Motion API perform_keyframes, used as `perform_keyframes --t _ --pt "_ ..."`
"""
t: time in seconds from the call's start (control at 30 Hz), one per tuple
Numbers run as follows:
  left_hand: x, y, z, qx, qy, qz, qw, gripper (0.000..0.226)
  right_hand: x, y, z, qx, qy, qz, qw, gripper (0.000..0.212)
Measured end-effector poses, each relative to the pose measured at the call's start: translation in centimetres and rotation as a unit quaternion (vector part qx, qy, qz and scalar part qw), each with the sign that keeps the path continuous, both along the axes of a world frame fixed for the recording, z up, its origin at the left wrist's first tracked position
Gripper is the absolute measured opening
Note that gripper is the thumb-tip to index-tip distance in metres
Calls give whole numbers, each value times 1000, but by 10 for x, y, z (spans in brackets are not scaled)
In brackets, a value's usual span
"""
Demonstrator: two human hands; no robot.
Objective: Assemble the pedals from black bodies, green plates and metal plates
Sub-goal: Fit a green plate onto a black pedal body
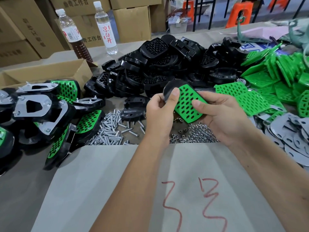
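At centre, both hands pinch one perforated green plate (188, 104): left hand (159, 113) also grips what seems a black body (168, 88), right hand (222, 114) grasps its edge. Finished pedals (50, 111) pile at nine o'clock; black bodies (158, 64) at twelve and metal plates (291, 133) at three remain.

A single wide-angle view from the person's head looks forward and down over the desk (103, 178) — close in, both forearms rising from the lower edge of the frame. Cardboard boxes (132, 22) fill the upper left, bent by the lens.
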State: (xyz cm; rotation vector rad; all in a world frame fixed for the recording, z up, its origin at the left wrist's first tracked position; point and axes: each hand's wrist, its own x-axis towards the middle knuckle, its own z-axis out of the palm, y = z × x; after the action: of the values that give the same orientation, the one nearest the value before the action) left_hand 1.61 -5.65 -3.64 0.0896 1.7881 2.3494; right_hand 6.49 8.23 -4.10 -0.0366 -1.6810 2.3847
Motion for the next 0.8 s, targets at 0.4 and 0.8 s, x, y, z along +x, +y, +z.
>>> perform_keyframes --t 0.4,0.8 --pt "0 -7 2 -20 -11 14 1000 25 0 8 -2 72 14 30 997 32" --pt "-7 -15 8 12 -37 -51 998 26 3 10 -3 88 120 57 987 37"
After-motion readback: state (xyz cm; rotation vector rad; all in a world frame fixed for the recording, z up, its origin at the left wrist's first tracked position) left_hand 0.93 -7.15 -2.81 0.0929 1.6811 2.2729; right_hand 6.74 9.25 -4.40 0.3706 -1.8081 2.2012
